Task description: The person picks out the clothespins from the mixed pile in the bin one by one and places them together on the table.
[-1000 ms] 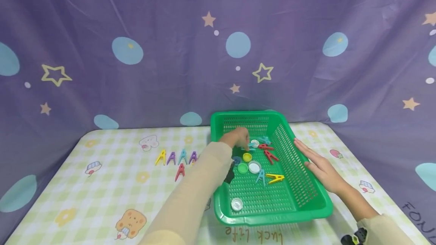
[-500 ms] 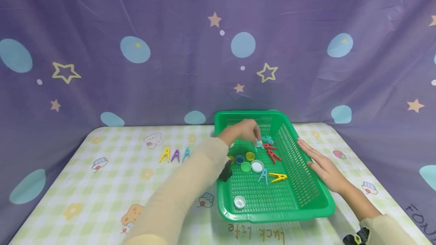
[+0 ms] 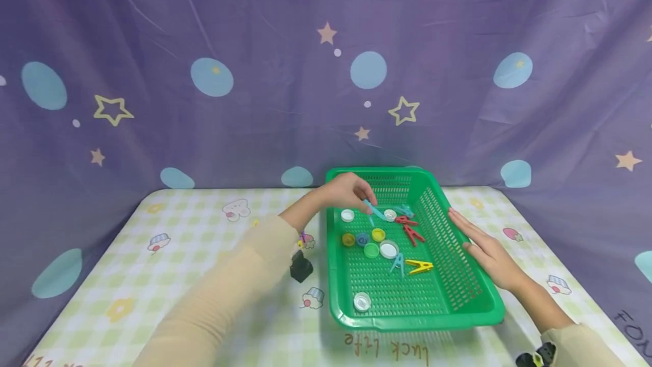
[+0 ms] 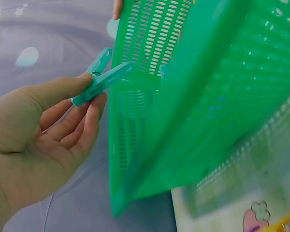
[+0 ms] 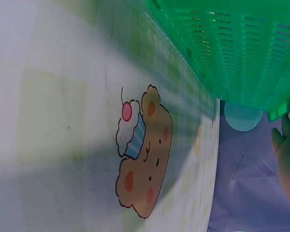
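Clothespin [image 4: 106, 80] pinched in left hand [image 3: 346, 190] — right hand [image 3: 486, 252] touches basket [image 3: 412, 321].

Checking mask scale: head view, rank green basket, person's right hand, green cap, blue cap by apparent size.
1. Green basket
2. Right hand
3. Green cap and blue cap: too alike to rank.

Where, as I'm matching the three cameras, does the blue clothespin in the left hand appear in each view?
Head: blue clothespin right of and below centre, in the left hand.
Left wrist: blue clothespin left of and above centre.
Right wrist: not visible.
Shared landmark: green basket, in all three.
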Demonstrator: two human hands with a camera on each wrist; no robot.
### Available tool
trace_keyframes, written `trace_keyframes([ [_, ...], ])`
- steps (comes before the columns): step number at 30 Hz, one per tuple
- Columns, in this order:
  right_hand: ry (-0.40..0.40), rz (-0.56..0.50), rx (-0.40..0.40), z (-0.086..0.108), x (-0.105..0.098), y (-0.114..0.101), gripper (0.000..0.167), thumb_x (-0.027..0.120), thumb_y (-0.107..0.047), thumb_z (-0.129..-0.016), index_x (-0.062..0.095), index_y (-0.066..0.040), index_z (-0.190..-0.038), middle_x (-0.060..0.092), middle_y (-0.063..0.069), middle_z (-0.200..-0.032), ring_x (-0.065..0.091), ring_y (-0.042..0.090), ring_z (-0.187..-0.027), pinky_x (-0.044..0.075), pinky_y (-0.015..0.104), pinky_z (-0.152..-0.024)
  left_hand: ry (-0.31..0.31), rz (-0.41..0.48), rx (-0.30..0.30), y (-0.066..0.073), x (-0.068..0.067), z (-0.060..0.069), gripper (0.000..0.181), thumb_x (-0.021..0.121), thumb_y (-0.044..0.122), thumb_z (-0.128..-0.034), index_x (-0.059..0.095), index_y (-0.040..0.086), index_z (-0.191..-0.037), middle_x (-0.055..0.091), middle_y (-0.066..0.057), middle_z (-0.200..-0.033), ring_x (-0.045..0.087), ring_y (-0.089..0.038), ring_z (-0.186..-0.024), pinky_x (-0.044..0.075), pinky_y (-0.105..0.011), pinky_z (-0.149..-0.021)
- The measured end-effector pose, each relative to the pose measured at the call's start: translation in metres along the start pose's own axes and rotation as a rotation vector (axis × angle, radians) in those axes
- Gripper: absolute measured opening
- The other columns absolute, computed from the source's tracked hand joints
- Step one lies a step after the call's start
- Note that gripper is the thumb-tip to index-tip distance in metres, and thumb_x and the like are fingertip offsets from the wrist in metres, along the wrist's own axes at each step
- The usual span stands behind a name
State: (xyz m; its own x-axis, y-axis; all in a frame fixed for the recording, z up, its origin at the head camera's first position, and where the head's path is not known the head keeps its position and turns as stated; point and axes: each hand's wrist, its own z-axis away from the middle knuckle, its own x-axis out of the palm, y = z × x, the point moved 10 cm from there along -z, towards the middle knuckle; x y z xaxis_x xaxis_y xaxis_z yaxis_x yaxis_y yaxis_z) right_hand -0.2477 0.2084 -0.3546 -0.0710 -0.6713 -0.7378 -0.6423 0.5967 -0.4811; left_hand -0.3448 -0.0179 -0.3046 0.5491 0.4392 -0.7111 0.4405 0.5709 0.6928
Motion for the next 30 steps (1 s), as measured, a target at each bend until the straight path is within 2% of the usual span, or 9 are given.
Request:
trace_keyframes([
  [3, 0.002, -0.001, -0.003, 0.000, 0.000, 0.000, 0.054, 0.042, 0.006, -0.094, 0.034, 0.002, -0.147, 0.030, 0.019, -0.157, 0.019, -0.004, -0.147, 0.015, 0.001, -0.112, 0.019, 0.044, 0.018, -0.005, -0.007, 0.015, 0.018, 0.073, 0.015, -0.0849, 0.072, 0.009, -0.102, 0.072, -0.006, -0.110, 0.065, -0.016, -0.104, 0.054, -0.025, -0.090],
  [7, 0.006, -0.001, -0.005, 0.000, -0.001, -0.001, 0.053, 0.042, 0.006, -0.094, 0.034, 0.002, -0.146, 0.030, 0.017, -0.157, 0.020, -0.004, -0.146, 0.016, 0.000, -0.112, 0.033, 0.111, 0.005, -0.017, -0.013, 0.036, 0.021, 0.073, 0.015, -0.0851, 0.072, 0.009, -0.104, 0.071, -0.005, -0.110, 0.064, -0.014, -0.102, 0.054, -0.029, -0.092],
  [11, 0.006, -0.003, -0.001, 0.000, -0.001, 0.000, 0.053, 0.042, 0.005, -0.094, 0.034, 0.002, -0.146, 0.030, 0.017, -0.157, 0.020, -0.004, -0.146, 0.016, 0.000, -0.112, 0.034, 0.139, -0.019, -0.032, -0.018, 0.056, 0.022, 0.073, 0.015, -0.0854, 0.072, 0.009, -0.106, 0.072, -0.005, -0.106, 0.064, -0.012, -0.095, 0.056, -0.033, -0.089],
  [16, 0.005, -0.001, -0.001, 0.001, -0.001, 0.000, 0.053, 0.042, 0.005, -0.094, 0.035, 0.002, -0.146, 0.031, 0.017, -0.157, 0.020, -0.005, -0.146, 0.016, 0.000, -0.112, 0.040, 0.151, -0.040, -0.053, -0.027, 0.078, 0.020, 0.073, 0.014, -0.0847, 0.073, 0.009, -0.104, 0.074, -0.005, -0.099, 0.066, -0.009, -0.088, 0.057, -0.028, -0.083],
  [20, 0.007, -0.006, -0.005, 0.000, -0.001, -0.001, 0.053, 0.042, 0.006, -0.094, 0.035, 0.002, -0.146, 0.031, 0.017, -0.157, 0.020, -0.005, -0.146, 0.016, 0.000, -0.112, 0.040, 0.187, -0.062, -0.070, -0.034, 0.093, 0.022, 0.073, 0.014, -0.0847, 0.073, 0.006, -0.106, 0.075, -0.009, -0.097, 0.068, -0.011, -0.085, 0.057, -0.030, -0.084],
  [26, 0.006, -0.008, -0.009, -0.001, -0.001, -0.001, 0.053, 0.042, 0.006, -0.094, 0.035, 0.003, -0.146, 0.031, 0.019, -0.156, 0.020, -0.004, -0.146, 0.016, 0.001, -0.112, 0.011, 0.136, -0.104, -0.104, -0.037, 0.114, 0.023, 0.070, 0.018, -0.0871, 0.072, 0.007, -0.108, 0.074, -0.007, -0.104, 0.068, -0.010, -0.092, 0.056, -0.030, -0.086],
  [30, 0.005, -0.010, -0.009, 0.000, -0.001, -0.001, 0.053, 0.042, 0.006, -0.094, 0.035, 0.003, -0.146, 0.031, 0.019, -0.156, 0.020, -0.004, -0.146, 0.016, 0.001, -0.112, -0.003, 0.079, -0.156, -0.128, -0.036, 0.125, 0.022, 0.071, 0.016, -0.0858, 0.073, 0.005, -0.104, 0.075, -0.008, -0.097, 0.068, -0.011, -0.087, 0.055, -0.029, -0.078],
])
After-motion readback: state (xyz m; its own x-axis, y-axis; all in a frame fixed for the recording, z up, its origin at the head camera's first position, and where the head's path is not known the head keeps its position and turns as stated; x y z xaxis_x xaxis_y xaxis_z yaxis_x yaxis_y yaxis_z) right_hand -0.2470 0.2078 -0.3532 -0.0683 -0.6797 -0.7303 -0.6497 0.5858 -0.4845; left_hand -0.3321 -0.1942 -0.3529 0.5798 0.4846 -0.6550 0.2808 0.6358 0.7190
